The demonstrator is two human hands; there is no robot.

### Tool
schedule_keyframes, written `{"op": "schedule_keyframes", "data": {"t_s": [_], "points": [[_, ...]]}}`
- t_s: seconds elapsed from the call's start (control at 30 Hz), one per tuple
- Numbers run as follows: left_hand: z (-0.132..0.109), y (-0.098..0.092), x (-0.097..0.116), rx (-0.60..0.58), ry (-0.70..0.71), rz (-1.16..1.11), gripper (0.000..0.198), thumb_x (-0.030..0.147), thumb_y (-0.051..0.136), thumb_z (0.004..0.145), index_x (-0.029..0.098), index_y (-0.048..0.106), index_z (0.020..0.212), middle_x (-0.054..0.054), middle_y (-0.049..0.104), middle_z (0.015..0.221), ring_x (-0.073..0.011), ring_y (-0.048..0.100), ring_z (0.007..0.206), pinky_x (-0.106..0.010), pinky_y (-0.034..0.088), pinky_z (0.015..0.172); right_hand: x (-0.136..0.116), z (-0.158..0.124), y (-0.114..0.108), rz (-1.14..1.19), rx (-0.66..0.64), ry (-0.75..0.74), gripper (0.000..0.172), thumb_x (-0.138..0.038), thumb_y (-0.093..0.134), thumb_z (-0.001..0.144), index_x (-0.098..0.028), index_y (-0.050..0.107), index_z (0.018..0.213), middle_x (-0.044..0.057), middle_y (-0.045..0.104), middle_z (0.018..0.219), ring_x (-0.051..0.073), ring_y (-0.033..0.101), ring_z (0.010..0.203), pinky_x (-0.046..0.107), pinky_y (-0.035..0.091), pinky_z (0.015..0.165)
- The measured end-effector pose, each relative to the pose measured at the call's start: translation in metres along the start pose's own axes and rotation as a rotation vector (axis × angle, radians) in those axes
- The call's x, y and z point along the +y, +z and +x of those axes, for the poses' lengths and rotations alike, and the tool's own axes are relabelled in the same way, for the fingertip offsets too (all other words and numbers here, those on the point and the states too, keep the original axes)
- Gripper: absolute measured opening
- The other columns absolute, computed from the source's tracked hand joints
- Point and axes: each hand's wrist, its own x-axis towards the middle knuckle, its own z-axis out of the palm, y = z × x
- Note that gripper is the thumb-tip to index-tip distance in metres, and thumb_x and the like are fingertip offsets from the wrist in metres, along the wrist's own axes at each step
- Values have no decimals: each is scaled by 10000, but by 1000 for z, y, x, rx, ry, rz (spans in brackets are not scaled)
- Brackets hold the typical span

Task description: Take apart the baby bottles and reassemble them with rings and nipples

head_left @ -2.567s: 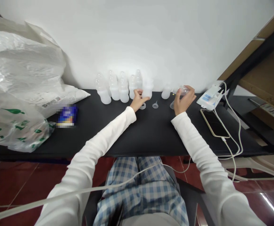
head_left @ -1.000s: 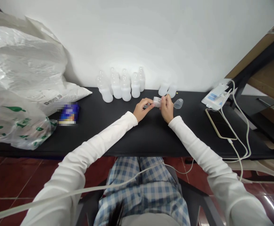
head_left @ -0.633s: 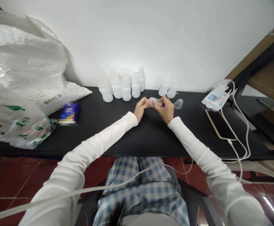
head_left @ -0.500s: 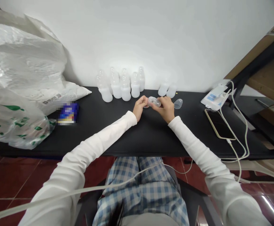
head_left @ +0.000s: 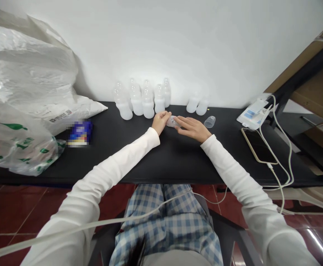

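1. Nearest, at the bottom of the view, are the person's blue-and-white checked trousers (head_left: 164, 225) on a dark chair (head_left: 228, 236). A white cable (head_left: 94, 221) runs across the lap and under the left forearm, between the person and the desk.
2. White sleeves (head_left: 100, 199) cover both arms, which reach forward over the black desk (head_left: 122, 173).
3. The left hand (head_left: 160, 122) curls around one end of a clear plastic bottle part (head_left: 172, 121), which sits low at the desk's far side, between the hands.
4. The right hand (head_left: 191, 129) lies open, its fingers stretched flat toward that part, and their tips reach it. The hands are close together but not clasped.
5. Just beyond the right hand stands a small clear cup (head_left: 209, 121). Past the left hand is a cluster of frosted plastic bottles (head_left: 139, 103), with two more bottles (head_left: 197, 106) to the right, near the wall (head_left: 178, 44).
6. Off to the left are a blurred blue packet (head_left: 80, 133) and bulky plastic bags (head_left: 19, 74). To the right are a phone (head_left: 258, 146), a tangled charging cable (head_left: 282, 162) and a white packet (head_left: 252, 113).
7. A moment earlier, both hands pinched the part together. Now the right hand has opened and drawn back, while the bottles stay put.
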Motion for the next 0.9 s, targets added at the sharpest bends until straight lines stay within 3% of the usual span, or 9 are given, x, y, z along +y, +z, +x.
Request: {"op": "schedule_keyframes", "data": {"t_s": [0.1, 0.23, 0.37, 0.5, 0.6, 0.73, 0.9], "points": [[0, 1, -2, 33, -33, 11, 513, 311, 717, 842, 181, 352, 506, 67, 300, 489, -46, 289, 479, -212, 244, 478, -4, 3, 0, 45, -38, -20, 301, -202, 406, 1056, -278, 665, 923, 2, 724, 1287, 173, 668, 1224, 388, 598, 943], [2, -5, -2, 162, -121, 18, 439, 198, 660, 836, 173, 391, 490, 63, 357, 466, -43, 314, 458, -199, 264, 474, -2, -2, 1, 130, -84, 104, 278, -239, 448, 1033, -310, 673, 886, -21, 763, 1143, 166, 691, 1130, 392, 591, 929], [5, -16, 0, 319, -109, -19, 429, 271, 683, 840, 172, 434, 505, 56, 405, 452, -45, 314, 434, -197, 234, 440, 9, -13, -2, -47, 63, 435, 274, -306, 442, 1020, -292, 694, 912, 49, 735, 1145, 219, 656, 1129, 433, 529, 946], [5, -20, -6, 265, -36, -29, 470, 442, 710, 841, 177, 465, 540, 50, 423, 466, -51, 338, 421, -199, 241, 418, 24, -20, -11, -231, 131, 749, 320, -422, 473, 977, -234, 667, 1147, 140, 665, 1157, 293, 610, 1111, 481, 451, 957], [7, -21, -16, 224, -44, -58, 471, 501, 714, 830, 179, 486, 574, 46, 452, 503, -51, 361, 424, -197, 256, 406, 34, -25, -20, -312, 93, 905, 419, -409, 425, 967, -181, 606, 1267, 146, 650, 1042, 311, 606, 1028, 486, 421, 932], [11, -24, -23, 244, -94, -108, 457, 567, 723, 806, 172, 557, 646, 20, 536, 572, -63, 445, 474, -191, 301, 410, 47, -36, -22, -359, 36, 1028, 424, -394, 371, 967, -146, 587, 1235, 142, 649, 972, 314, 600, 973, 476, 394, 916], [12, -25, -21, 248, -116, -149, 450, 587, 739, 783, 163, 602, 722, -5, 612, 676, -79, 548, 576, -179, 347, 439, 57, -52, -9, -252, -232, 1087, 427, -460, 496, 924, -130, 567, 1186, 174, 682, 980, 294, 613, 875, 425, 401, 824]]}}
